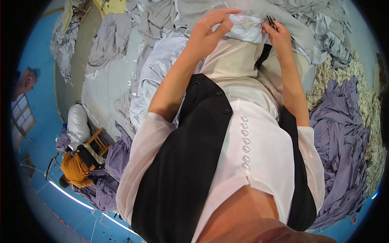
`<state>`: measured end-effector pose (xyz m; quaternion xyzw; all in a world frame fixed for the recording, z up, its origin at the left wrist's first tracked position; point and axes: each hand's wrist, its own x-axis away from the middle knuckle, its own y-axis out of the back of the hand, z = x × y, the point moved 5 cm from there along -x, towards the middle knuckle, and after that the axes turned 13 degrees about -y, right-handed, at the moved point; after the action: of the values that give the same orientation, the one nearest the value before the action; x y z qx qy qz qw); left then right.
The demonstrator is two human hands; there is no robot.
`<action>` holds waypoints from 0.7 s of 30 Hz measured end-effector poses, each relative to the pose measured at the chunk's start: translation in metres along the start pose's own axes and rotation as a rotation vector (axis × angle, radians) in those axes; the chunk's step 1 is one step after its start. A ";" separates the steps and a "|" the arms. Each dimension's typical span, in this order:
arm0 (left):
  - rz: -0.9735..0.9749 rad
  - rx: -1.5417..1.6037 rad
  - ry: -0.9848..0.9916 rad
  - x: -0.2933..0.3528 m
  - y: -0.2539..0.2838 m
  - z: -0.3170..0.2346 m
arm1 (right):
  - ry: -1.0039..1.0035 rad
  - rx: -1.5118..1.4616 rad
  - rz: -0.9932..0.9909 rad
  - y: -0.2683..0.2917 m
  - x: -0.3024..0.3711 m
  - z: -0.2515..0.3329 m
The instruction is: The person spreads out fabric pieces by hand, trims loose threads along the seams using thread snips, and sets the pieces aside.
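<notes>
We grasped dark scissors [270,22] in our right grip [278,35] by pale cloth [250,34], our left grip [211,31] released.

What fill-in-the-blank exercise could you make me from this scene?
1. The hand holding the small dark snips is the person's ____ one.
2. The big cloth heap by the person's right sleeve is ____.
3. The co-worker's top is ____.
4. The person's black vest covers a ____ top.

Missing words: right; purple; orange; white.
</notes>
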<state>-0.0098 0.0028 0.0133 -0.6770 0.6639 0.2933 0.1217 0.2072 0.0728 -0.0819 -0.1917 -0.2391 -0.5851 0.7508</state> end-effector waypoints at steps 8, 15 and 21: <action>0.067 -0.536 0.356 0.013 0.054 0.021 | -0.025 -0.048 0.011 -0.002 -0.005 -0.004; 0.599 -1.338 0.479 0.095 0.151 0.022 | -0.048 -0.065 0.017 0.002 -0.006 -0.002; 0.735 -1.399 0.808 0.154 0.238 0.033 | -0.032 -0.090 0.056 0.001 -0.006 0.000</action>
<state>-0.2563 -0.1277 -0.0457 -0.3921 0.5004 0.3912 -0.6654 0.2067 0.0776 -0.0855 -0.2412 -0.2190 -0.5708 0.7537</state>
